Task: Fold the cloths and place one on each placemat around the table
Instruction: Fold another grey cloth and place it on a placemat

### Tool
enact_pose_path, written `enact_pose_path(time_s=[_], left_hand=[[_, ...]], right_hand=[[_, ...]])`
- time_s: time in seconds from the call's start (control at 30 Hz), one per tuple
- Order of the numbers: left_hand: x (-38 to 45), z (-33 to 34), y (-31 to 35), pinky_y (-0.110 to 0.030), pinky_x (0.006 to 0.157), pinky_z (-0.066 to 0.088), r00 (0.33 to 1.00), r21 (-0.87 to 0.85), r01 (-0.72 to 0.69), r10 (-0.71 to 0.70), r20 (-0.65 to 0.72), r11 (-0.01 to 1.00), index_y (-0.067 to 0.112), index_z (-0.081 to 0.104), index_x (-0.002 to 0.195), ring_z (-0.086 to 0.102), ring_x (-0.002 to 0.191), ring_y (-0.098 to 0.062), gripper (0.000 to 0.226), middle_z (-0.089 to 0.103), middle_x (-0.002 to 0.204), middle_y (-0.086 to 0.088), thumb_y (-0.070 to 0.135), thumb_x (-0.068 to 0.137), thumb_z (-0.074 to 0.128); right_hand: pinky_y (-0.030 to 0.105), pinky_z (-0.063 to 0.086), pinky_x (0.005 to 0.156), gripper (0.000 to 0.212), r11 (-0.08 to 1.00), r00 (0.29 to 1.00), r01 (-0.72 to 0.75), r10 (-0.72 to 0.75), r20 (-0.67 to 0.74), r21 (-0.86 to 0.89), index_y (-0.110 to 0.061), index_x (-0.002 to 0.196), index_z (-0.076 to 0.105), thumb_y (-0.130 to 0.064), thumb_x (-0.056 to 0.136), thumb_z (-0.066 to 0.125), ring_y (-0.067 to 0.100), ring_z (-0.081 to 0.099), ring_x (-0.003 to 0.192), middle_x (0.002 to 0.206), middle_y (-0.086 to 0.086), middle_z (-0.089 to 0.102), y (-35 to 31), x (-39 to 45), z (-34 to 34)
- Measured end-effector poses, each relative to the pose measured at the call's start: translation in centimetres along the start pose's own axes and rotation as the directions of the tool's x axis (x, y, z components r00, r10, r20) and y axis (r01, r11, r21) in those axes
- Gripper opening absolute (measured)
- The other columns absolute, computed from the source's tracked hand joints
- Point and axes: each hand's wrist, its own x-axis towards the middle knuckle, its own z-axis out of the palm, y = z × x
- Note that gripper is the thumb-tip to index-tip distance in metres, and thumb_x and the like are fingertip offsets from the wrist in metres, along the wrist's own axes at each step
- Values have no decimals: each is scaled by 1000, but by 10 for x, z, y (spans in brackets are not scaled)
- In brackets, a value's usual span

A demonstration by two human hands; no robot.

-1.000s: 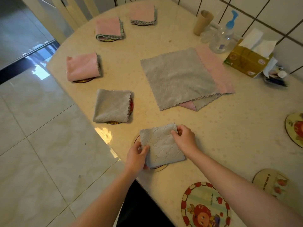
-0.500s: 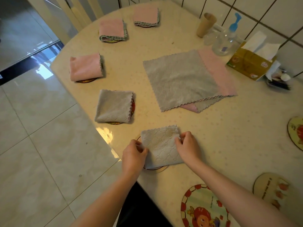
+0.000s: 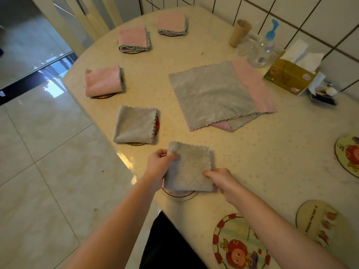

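A folded grey cloth [image 3: 189, 166] lies on a round placemat [image 3: 179, 195] at the table's near edge. My left hand [image 3: 160, 162] pinches its left edge; my right hand [image 3: 219, 178] grips its lower right edge. A second folded grey cloth [image 3: 135, 124] and three folded pink cloths [image 3: 103, 80] [image 3: 133, 38] [image 3: 172, 23] each cover a placemat along the left rim. Unfolded grey and pink cloths [image 3: 213, 94] lie stacked flat mid-table. Three bare placemats [image 3: 237, 243] [image 3: 318, 220] [image 3: 347, 154] sit at the right.
At the back right, against the tiled wall, stand a cardboard tube [image 3: 239, 33], a clear pump bottle [image 3: 266, 47], a tissue box [image 3: 291, 74] and small clutter [image 3: 324, 94]. The table edge [image 3: 124, 164] drops to a glossy tiled floor on the left.
The folded grey cloth has turned slightly on its placemat. My right hand slid from its upper right edge down to its lower right edge, and my left hand moved up its left side.
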Motion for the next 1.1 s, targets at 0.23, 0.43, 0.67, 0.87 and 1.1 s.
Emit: enact_pose_path(time_s=[0.23, 0.43, 0.67, 0.87, 1.1], left_hand=[[-12, -48, -40, -47, 88, 54, 996, 39, -34, 37, -79, 999, 16, 58, 104, 63, 98, -23, 22, 65, 105, -7, 22, 86, 68], [-17, -48, -61, -33, 77, 55, 973, 94, -145, 159, -167, 985, 16, 58, 104, 62, 92, -17, 18, 63, 102, -4, 21, 89, 66], [-2, -39, -59, -37, 80, 54, 928, 326, -213, 296, -228, 921, 23, 52, 113, 62, 95, -20, 27, 59, 102, 6, 25, 89, 65], [0, -49, -68, -30, 67, 51, 754, 864, -369, 654, 64, 341, 30, 53, 123, 55, 99, -18, 36, 44, 129, 4, 24, 89, 64], [14, -63, -58, -37, 80, 53, 707, 914, -405, 639, 301, 17, 24, 66, 117, 52, 103, -26, 29, 54, 123, -1, 27, 89, 63]], right_hand=[[26, 49, 73, 20, 963, 970, 243, -238, 49, -118, -15, 103, 53, -31, 91, 59, 13, 58, 88, 99, 0, 61, 17, -19, 19], [13, 38, 52, 13, 882, 901, 393, -426, -84, -260, -15, 96, 49, -22, 91, 59, 3, 51, 69, 82, -7, 53, 33, -15, 31], [14, 40, 56, 11, 859, 882, 410, -459, -108, -308, -19, 96, 49, -21, 91, 59, 6, 55, 73, 84, -8, 57, 36, -11, 24], [13, 39, 54, 12, 826, 869, 414, -484, -104, -382, -21, 95, 50, -23, 90, 61, 2, 54, 71, 83, -7, 57, 42, -6, 22], [28, 52, 64, 11, 746, 877, 355, -475, -77, -563, -23, 89, 54, -30, 87, 63, 7, 58, 73, 83, -10, 60, 38, -2, 12]])
